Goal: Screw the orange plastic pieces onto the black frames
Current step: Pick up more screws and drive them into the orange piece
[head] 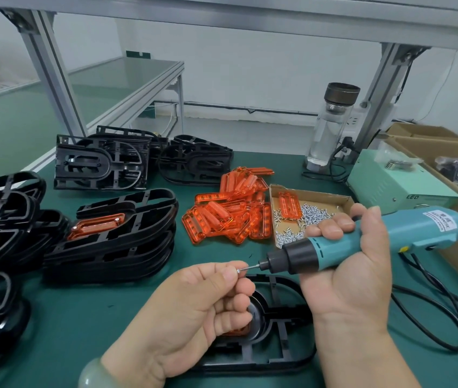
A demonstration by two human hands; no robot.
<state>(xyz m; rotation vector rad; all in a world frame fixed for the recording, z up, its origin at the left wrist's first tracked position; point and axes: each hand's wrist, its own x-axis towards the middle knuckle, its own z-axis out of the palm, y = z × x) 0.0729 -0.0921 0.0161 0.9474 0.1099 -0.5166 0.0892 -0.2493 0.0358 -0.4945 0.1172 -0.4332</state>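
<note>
My right hand [345,264] grips a teal electric screwdriver [362,242], its bit pointing left. My left hand [194,306] pinches a small silver screw [239,271] at the bit's tip. Below both hands a black frame [275,348] lies flat on the green mat, and an orange piece [236,331] set in it shows only as a sliver under my left fingers. A heap of loose orange pieces [230,208] lies in the middle of the table. A stack of black frames [115,242] at the left has an orange piece [96,226] screwed on top.
A cardboard tray [334,198] holds several silver screws and one orange piece. More black frames [101,163] stand at the back and far left. A glass bottle [331,124], a pale green power box [398,183] and cardboard boxes [446,152] stand at the right. The screwdriver's black cable [429,312] loops over the mat.
</note>
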